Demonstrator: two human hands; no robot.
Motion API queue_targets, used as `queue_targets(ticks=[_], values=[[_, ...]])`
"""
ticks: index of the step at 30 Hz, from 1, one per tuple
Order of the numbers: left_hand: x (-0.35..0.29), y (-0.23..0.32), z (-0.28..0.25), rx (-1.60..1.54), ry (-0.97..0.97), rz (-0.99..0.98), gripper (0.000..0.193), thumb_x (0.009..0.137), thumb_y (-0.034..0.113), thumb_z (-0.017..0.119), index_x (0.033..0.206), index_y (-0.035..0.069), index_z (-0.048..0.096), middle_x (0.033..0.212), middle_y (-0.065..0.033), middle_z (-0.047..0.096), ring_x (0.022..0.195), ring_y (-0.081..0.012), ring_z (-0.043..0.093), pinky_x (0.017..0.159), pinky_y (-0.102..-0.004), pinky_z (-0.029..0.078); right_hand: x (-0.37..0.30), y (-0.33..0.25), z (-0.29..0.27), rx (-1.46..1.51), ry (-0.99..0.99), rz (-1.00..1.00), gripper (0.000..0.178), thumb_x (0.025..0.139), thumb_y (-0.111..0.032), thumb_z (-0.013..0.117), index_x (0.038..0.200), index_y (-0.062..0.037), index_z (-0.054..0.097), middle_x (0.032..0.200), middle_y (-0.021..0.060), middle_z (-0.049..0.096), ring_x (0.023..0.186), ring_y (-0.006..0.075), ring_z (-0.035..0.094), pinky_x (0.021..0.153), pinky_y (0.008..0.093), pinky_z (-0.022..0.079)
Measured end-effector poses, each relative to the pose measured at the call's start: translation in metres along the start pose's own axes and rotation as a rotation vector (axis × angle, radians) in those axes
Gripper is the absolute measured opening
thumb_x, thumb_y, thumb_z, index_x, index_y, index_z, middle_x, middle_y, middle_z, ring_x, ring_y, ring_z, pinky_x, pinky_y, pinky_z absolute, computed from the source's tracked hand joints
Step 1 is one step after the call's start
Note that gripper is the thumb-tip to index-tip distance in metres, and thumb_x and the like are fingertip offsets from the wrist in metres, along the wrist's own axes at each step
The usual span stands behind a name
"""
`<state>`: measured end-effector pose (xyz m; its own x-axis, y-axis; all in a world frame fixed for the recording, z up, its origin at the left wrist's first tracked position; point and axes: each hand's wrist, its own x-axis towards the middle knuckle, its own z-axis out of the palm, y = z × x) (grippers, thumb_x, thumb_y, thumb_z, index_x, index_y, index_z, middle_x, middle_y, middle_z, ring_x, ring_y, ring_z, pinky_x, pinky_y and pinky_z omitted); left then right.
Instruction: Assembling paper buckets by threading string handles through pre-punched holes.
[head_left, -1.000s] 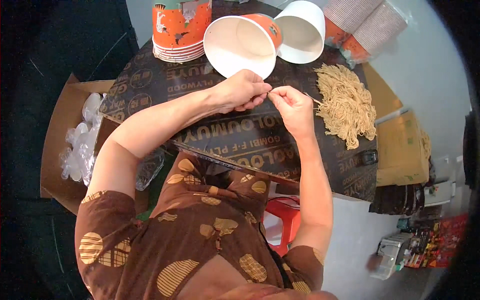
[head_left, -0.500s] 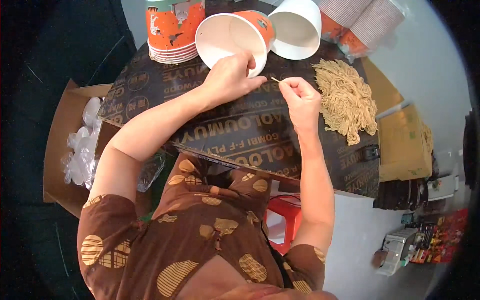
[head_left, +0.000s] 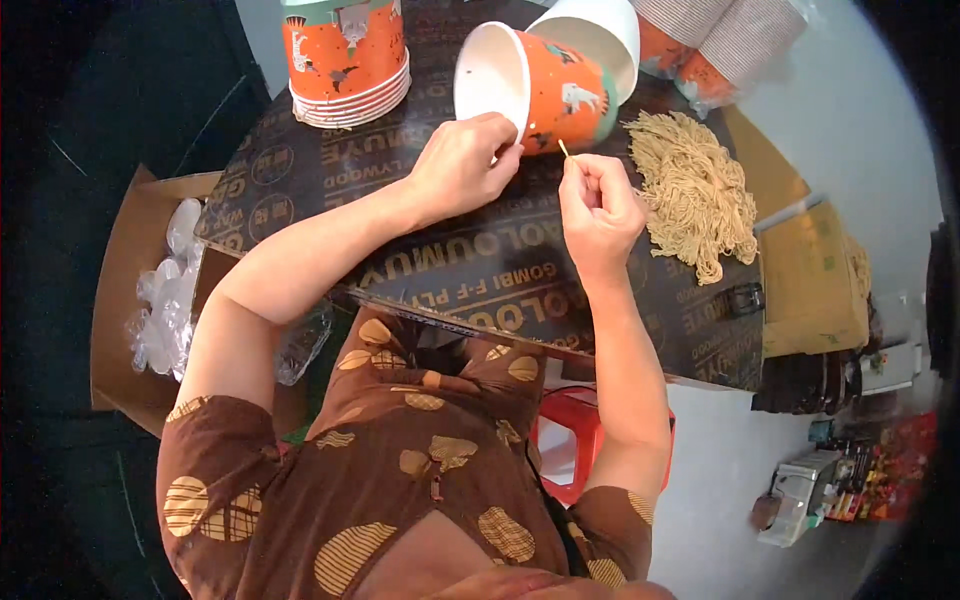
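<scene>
left hand (head_left: 462, 165) now gripping rim of orange paper cup (head_left: 540, 90), tipping it on side, far-centre of table (head_left: 300, 180). right hand (head_left: 598, 205) pinching thin strand (head_left: 563, 149), pulling away from noodle pile (head_left: 692, 190) toward cup.

1. tipped paper cup (head_left: 545, 90): orange outside with small white animal figures and a green band, plain white inside.
2. stack of cups (head_left: 348, 60): the same orange with white animals, green band at the top.
3. bundle of strings (head_left: 692, 190): pale tan.
4. board (head_left: 480, 260): dark brown, faded lighter lettering all over.
5. dress (head_left: 400, 480): brown with tan hatched oval spots.
6. stool (head_left: 560, 440): red.
7. cardboard box (head_left: 125, 300): light brown.
</scene>
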<state>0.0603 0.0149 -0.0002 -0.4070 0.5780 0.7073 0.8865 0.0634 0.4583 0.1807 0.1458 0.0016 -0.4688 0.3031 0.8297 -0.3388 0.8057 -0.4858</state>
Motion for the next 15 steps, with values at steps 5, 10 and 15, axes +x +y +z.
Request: queue_targets(ticks=[5,10,15], values=[[-0.0024,-0.0011,0.0035,-0.046,-0.025,0.039,0.010,0.081,0.005,0.064,0.079,-0.003,0.059,0.072,-0.0172,0.059,0.064,-0.0322,0.062,0.056,-0.0368,0.047,0.0033,-0.0048,-0.0002,-0.008,-0.024,-0.052,0.012,0.074,0.004,0.068,0.078,-0.0028,0.059,0.059,0.0047,0.053,0.049,0.0124,0.051,0.049,0.0256,0.042],[-0.0023,0.0042,0.0024,-0.049,-0.057,-0.009,0.013,0.078,0.009,0.065,0.075,-0.002,0.060,0.074,-0.0177,0.061,0.068,-0.0362,0.062,0.060,-0.0408,0.049,0.0016,-0.0018,0.0012,0.001,-0.067,-0.026,0.012,0.074,0.005,0.068,0.075,-0.0029,0.058,0.058,0.0056,0.052,0.049,0.0137,0.052,0.048,0.0264,0.042],[-0.0032,0.0047,0.0033,-0.045,-0.058,0.008,0.013,0.078,0.009,0.065,0.075,-0.002,0.060,0.074,-0.0170,0.061,0.067,-0.0355,0.062,0.059,-0.0405,0.049,0.0017,-0.0016,0.0018,-0.022,-0.076,-0.015,0.013,0.075,0.004,0.067,0.074,-0.0031,0.056,0.058,0.0063,0.052,0.049,0.0150,0.052,0.048,0.0270,0.042]])
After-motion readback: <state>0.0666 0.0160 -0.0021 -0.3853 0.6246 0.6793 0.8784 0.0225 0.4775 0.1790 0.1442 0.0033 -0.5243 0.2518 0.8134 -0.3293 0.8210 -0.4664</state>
